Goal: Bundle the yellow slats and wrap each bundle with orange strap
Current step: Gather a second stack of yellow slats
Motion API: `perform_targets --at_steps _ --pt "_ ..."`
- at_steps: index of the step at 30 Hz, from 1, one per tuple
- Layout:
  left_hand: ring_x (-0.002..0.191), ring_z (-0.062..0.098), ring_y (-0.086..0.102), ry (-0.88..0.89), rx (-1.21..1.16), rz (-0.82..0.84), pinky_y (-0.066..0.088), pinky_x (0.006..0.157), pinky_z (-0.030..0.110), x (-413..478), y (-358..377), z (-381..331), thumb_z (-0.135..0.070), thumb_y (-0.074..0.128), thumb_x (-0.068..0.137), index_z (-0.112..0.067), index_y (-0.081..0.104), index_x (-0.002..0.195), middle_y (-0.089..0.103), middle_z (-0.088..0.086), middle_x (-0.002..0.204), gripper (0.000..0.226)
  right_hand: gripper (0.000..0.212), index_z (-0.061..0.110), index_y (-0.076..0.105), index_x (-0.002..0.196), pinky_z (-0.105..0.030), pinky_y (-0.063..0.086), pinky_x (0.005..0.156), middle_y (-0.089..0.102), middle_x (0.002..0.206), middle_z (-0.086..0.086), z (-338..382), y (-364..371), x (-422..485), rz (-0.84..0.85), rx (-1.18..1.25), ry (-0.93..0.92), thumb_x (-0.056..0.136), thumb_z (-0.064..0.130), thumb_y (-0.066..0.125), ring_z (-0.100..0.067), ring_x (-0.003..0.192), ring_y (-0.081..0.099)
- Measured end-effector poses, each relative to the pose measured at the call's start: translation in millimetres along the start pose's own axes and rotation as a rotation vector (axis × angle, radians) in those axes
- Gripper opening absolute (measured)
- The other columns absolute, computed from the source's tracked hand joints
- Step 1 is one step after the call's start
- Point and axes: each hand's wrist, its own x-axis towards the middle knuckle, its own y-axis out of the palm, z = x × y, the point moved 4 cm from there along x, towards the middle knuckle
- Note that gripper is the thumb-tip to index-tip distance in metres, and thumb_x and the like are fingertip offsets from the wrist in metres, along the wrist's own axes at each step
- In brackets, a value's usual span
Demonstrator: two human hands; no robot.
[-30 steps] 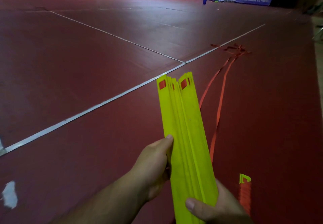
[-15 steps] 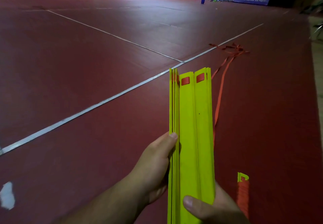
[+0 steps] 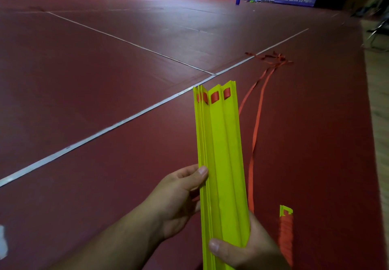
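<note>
Grip first: the right hand (image 3: 248, 250) clamps the near end of the yellow slats (image 3: 223, 143) and the left hand (image 3: 176, 198) pinches their left edge, above the floor (image 3: 105, 185). Best to tap the fanned far ends flush before fetching the orange strap (image 3: 256, 126) beyond.

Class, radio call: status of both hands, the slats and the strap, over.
Left hand and right hand grip the yellow slats. Slats uneven, not yet strapped. Orange strap loose on floor to their right. Nothing blocking.
</note>
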Motion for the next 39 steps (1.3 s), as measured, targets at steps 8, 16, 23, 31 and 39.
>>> perform_targets --at_steps 8,16,23,31,39 --pt "0.072 0.014 0.07 -0.019 0.022 0.138 0.057 0.064 0.029 -1 3 -7 -0.02 0.066 0.081 -0.009 0.069 0.11 0.073 0.003 0.079 0.031 0.076 0.02 0.055 0.125 -0.025 0.054 0.079 0.074 0.11 0.007 6 -5 -2 0.003 -0.051 0.051 0.055 0.02 0.083 -0.014 0.102 0.071" --pt "0.058 0.009 0.051 0.056 0.039 0.037 0.049 0.06 0.027 3 -8 -12 -0.019 0.08 0.079 -0.014 0.058 0.111 0.055 -0.003 0.069 0.04 0.082 0.023 0.054 0.119 -0.042 0.055 0.064 0.071 0.082 -0.025 6 -9 -2 -0.082 -0.008 0.075 0.042 0.03 0.077 -0.04 0.071 0.071" --pt "0.057 0.006 0.054 0.08 0.239 0.008 0.047 0.064 0.024 -7 16 -10 -0.025 0.066 0.09 -0.015 0.057 0.083 0.057 -0.007 0.061 0.014 0.082 0.032 0.058 0.122 -0.039 0.057 0.084 0.077 0.091 -0.002 -4 -24 -11 -0.098 -0.138 0.083 0.04 0.041 0.065 -0.019 0.084 0.074" --pt "0.063 0.007 0.062 0.202 0.48 -0.145 0.052 0.064 0.029 -19 29 -7 -0.038 0.065 0.092 -0.01 0.059 0.111 0.066 -0.002 0.08 0.034 0.052 0.035 0.061 0.118 -0.013 0.05 0.072 0.076 0.095 0.013 14 -15 -31 -0.085 -0.165 0.012 0.073 0.012 0.075 -0.004 0.089 0.072" --pt "0.077 0.017 0.068 0.225 0.508 -0.164 0.056 0.072 0.032 -27 31 -12 -0.038 0.053 0.1 -0.019 0.064 0.117 0.072 -0.002 0.087 0.028 0.093 0.033 0.063 0.118 -0.008 0.046 0.078 0.073 0.104 0.021 21 -15 -38 -0.108 -0.141 -0.071 0.04 0.082 0.075 0.004 0.1 0.067"
